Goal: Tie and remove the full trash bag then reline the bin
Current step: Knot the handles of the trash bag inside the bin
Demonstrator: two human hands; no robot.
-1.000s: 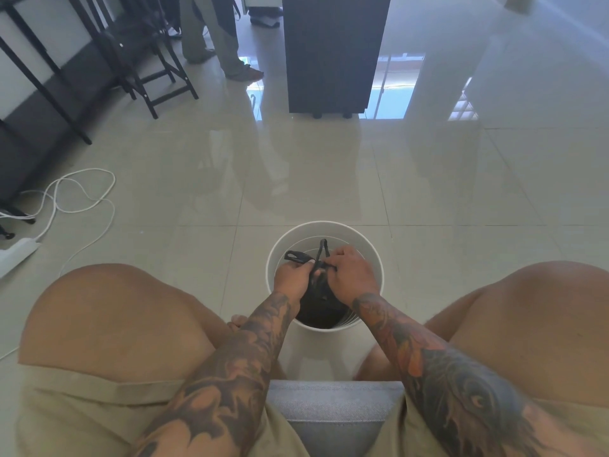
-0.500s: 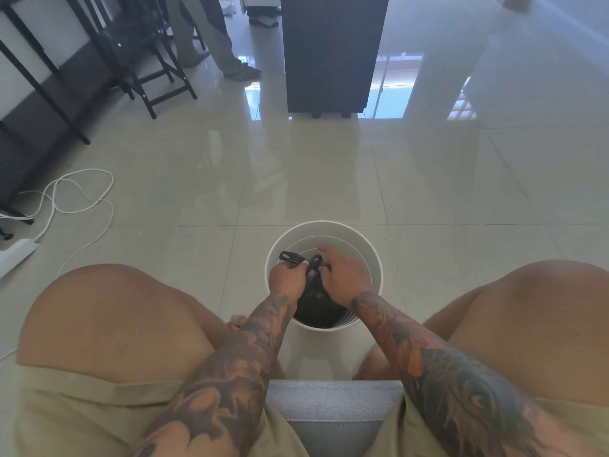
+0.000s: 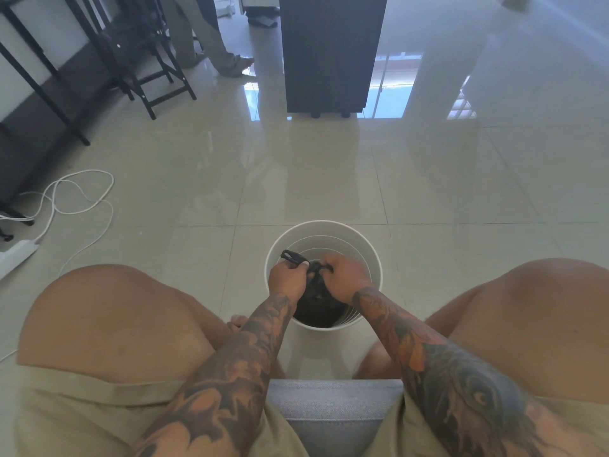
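A round white bin (image 3: 324, 230) stands on the tiled floor between my knees. Inside it sits a black trash bag (image 3: 314, 310), its body dark and bunched at the near side. My left hand (image 3: 287, 281) grips one black bag handle, whose loop (image 3: 291, 257) sticks out to the upper left. My right hand (image 3: 346, 278) pinches the other handle right next to it. The two hands nearly touch over the bag's gathered top, where the strands cross. The knot itself is mostly hidden by my fingers.
I sit on a grey cushion (image 3: 333, 413). A dark cabinet (image 3: 331, 51) stands straight ahead. Black chair and table legs (image 3: 155, 77) are at the upper left, near another person's legs (image 3: 211, 44). A white cable (image 3: 75, 199) and power strip (image 3: 16, 258) lie left.
The upright strand has been pulled down and in. My hands have drawn closer over the bag's top, and the left loop now lies flatter toward the upper left.
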